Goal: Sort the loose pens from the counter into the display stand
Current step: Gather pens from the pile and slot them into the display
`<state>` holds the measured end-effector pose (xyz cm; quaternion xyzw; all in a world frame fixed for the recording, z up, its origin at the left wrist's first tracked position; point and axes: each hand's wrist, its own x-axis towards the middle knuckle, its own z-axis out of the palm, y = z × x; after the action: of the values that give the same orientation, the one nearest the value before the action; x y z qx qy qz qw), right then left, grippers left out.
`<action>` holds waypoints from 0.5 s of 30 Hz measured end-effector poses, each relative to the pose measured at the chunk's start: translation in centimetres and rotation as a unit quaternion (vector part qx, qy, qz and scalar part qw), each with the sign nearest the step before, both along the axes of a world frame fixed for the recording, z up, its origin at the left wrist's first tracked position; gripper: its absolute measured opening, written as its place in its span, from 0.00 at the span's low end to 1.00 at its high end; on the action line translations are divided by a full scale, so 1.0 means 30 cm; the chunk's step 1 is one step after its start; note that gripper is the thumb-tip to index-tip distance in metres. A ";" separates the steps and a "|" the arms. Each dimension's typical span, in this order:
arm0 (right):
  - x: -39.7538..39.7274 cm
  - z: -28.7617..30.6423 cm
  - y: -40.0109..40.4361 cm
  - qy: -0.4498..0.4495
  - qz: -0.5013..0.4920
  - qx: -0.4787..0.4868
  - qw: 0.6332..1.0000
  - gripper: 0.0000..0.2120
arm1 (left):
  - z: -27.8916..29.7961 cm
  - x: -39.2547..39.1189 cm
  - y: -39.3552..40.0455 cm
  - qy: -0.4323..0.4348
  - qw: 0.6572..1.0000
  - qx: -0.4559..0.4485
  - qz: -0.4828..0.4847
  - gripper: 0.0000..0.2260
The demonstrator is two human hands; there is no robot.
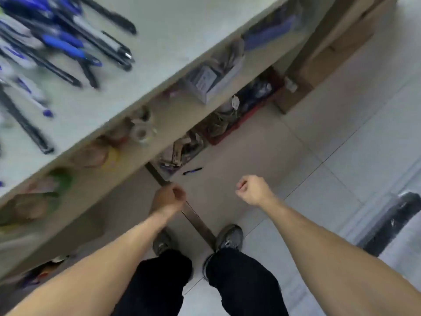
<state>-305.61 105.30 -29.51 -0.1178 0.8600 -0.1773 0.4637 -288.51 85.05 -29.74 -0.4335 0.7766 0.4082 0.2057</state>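
My hands: left hand (168,197) and right hand (251,190) hang over the floor, fingers curled, holding nothing I can see.
Pens: loose pens (66,44) lie heaped far left on the counter (159,37); one dropped pen (192,171) lies on the floor (262,156) by the shelves.
Display stand: out of view.
Risk: I could step on the dropped pen or overlook it.
Cause: blurred view, both hands well apart from every pen.

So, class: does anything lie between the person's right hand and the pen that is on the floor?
Nothing visible does. The pen on the floor lies on bare tile beside the clutter under the counter. The right hand, fingers curled and holding nothing, hangs above open floor, as does the left hand.
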 end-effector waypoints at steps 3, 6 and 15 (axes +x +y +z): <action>-0.004 -0.427 -0.064 0.008 0.005 -0.013 1.000 0.09 | -0.414 -0.088 0.011 0.020 0.999 -0.042 -0.001 0.05; 0.005 -0.807 -0.153 0.031 -0.016 -0.040 0.999 0.09 | -0.803 -0.151 0.006 0.034 0.995 -0.070 -0.061 0.08; -0.040 -1.509 -0.438 0.116 0.147 -0.098 0.977 0.26 | -1.469 -0.230 -0.113 0.012 0.962 -0.219 -0.165 0.17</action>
<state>-306.81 92.17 -74.77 -0.3078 0.8597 -0.1759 0.3677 -295.39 81.66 -73.80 -0.3291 0.9100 0.1943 0.1607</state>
